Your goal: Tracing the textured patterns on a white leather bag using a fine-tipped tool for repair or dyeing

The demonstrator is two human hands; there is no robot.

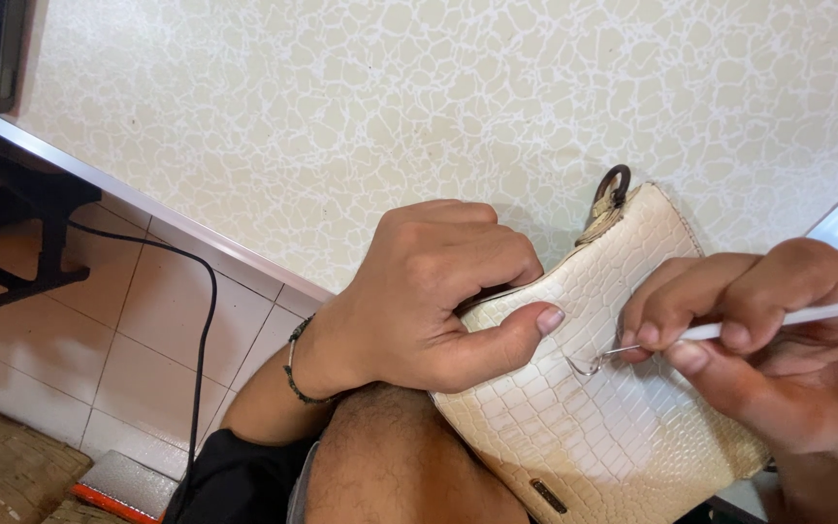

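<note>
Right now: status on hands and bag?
Left hand grips cream bag at its top edge. Right hand pinches white hooked tool, hook on bag face. Nothing in the way.

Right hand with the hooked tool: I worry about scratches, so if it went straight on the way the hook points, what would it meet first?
Likely the cream bag; the tool in the right hand already sits against it. Further along is the left hand thumb.

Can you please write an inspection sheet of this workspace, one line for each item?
Surface: pale table with crackle pattern, metal edge.
Job's things: cream crocodile-textured bag resting against the table edge and on the knee; hooked tool, white handle, tip on the bag.
Clutter: nothing seen.
Grips: left hand clamps the bag's top edge; right hand pinches the tool.
Cables: black cable hangs to the floor.
Surroundings: tiled floor, woven mat, dark frame.
</note>
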